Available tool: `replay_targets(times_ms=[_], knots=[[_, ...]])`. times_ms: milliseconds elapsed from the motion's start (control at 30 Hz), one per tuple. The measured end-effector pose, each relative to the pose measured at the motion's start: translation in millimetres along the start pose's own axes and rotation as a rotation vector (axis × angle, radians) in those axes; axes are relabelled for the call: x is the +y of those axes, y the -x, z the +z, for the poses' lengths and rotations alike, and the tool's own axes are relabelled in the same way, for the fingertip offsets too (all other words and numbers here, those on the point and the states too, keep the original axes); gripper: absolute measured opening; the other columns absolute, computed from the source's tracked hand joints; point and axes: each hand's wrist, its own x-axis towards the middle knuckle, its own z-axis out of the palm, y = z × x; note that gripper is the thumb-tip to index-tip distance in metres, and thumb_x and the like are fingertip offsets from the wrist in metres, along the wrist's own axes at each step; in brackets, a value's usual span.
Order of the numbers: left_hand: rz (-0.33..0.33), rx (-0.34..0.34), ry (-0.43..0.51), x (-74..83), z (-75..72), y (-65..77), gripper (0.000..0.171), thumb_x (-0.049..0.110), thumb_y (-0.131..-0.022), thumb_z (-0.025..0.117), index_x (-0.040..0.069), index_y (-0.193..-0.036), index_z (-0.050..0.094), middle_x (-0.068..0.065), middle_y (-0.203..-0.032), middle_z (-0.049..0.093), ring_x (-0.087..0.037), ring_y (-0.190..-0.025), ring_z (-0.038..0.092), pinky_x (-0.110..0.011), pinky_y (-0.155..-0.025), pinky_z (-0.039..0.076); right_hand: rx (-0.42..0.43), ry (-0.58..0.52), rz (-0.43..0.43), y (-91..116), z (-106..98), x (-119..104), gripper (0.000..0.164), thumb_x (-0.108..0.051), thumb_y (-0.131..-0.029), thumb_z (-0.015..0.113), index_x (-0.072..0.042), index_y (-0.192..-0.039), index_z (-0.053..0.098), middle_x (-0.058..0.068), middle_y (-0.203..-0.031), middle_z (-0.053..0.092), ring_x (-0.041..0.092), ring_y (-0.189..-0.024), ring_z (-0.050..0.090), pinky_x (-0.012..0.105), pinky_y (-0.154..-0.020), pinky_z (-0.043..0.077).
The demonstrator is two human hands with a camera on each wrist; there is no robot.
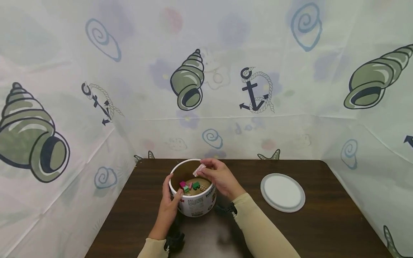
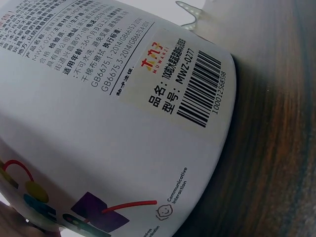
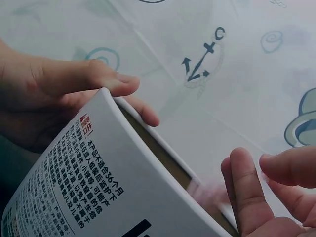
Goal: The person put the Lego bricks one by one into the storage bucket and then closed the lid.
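Note:
A white round tub (image 1: 196,206) with printed labels stands tilted on the table, its open top toward me. Several small pink, green and tan pieces (image 1: 195,185) lie inside on the brown bottom. My left hand (image 1: 168,208) grips the tub's left side, thumb over the near rim and fingers on the outer wall. Above the opening, my right hand (image 1: 222,178) pinches a small pink-and-white piece (image 1: 198,170) between thumb and fingers. That piece (image 3: 210,193) is blurred in the right wrist view, so its kind is unclear. The tub's barcode label (image 2: 197,89) fills much of the left wrist view.
A white round lid (image 1: 282,192) with a greyish rim lies flat on the dark wooden table (image 1: 326,215), right of the tub. Behind and at both sides hangs a pale cloth (image 1: 138,136) printed with shells and anchors. Black straps sit on both wrists.

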Motion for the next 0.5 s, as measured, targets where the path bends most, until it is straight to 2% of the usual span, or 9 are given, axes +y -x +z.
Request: replay_targets(times_ms=[100,233,300,400,500], knots=[[-0.007,-0.001,0.003,0.7,-0.9,0.4,0.072,0.030,-0.111,0.062,0.041,-0.170,0.022,-0.010,-0.175,0.024,-0.039,-0.146,0.041,-0.041,-0.100,0.050,0.010,0.020,0.006,-0.5,0.0,0.7,0.039,-0.001,-0.107,0.065,0.000,-0.145,0.058,0.023,-0.138,0.052,0.019,-0.114,0.075,0.035,-0.109,0.057],[-0.021,-0.006,0.020,1.1,-1.7,0.6,0.072,0.030,-0.111,0.062,0.042,-0.169,0.022,-0.009,-0.174,0.023,-0.036,-0.139,0.045,-0.035,-0.093,0.055,0.023,0.022,0.011,-0.8,0.6,2.1,0.034,0.000,-0.106,0.065,-0.001,-0.140,0.059,0.019,-0.134,0.053,0.020,-0.115,0.076,0.034,-0.109,0.057],[-0.015,-0.003,0.021,1.0,-1.5,0.3,0.072,0.029,-0.111,0.062,0.041,-0.170,0.022,-0.009,-0.174,0.023,-0.037,-0.139,0.045,-0.037,-0.093,0.055,0.028,0.018,0.004,-0.2,0.7,2.7,0.029,0.000,-0.106,0.065,-0.002,-0.135,0.061,0.017,-0.131,0.055,0.021,-0.116,0.076,0.033,-0.109,0.057],[0.000,0.004,0.010,0.0,-1.2,0.2,0.072,0.030,-0.110,0.063,0.041,-0.170,0.022,-0.010,-0.176,0.023,-0.039,-0.146,0.041,-0.049,-0.105,0.050,0.023,0.023,-0.027,1.0,0.7,4.6,0.021,-0.001,-0.107,0.064,-0.002,-0.128,0.062,0.014,-0.127,0.057,0.022,-0.116,0.076,0.033,-0.108,0.057],[0.009,0.000,0.014,-0.9,-1.3,0.2,0.073,0.034,-0.110,0.063,0.042,-0.170,0.021,-0.011,-0.178,0.019,-0.042,-0.155,0.033,-0.066,-0.117,0.039,0.012,0.031,-0.068,3.6,-0.8,8.4,0.015,-0.004,-0.108,0.064,-0.003,-0.123,0.062,0.010,-0.122,0.057,0.022,-0.115,0.076,0.035,-0.109,0.057]])
